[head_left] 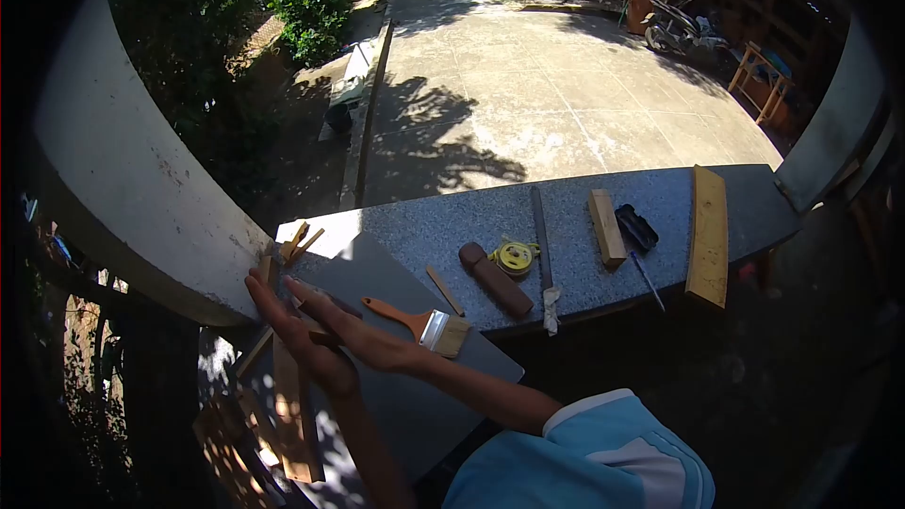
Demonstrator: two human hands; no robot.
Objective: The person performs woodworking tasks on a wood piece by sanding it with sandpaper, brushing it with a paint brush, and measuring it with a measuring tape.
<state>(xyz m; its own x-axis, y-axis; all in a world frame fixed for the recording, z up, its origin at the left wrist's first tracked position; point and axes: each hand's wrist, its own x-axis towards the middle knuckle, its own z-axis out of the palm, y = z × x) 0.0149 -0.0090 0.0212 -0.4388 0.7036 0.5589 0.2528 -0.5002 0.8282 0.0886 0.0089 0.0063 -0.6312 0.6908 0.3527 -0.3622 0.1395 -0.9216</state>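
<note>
My left hand (306, 347) and my right hand (366, 332) are close together over the left end of the grey tabletop, palms facing each other. Fingers on both are stretched out, pointing away toward the white pillar. Below my left hand lies a wooden board (296, 415), partly hidden by the hand. A paintbrush (429, 329) with an orange handle and wide bristles rests just right of my right hand. Beyond the fingertips, near the pillar, is a small wooden clip-like piece (297, 243). A thin wood strip (444, 289) lies past the brush.
Along the stone counter (415, 226) lie a brown block (495, 280), a yellow tape measure (515, 257), a metal bar (541, 236), a wood block (606, 229), a black object (636, 228) and a curved board (708, 236). A white pillar (141, 151) rises at left.
</note>
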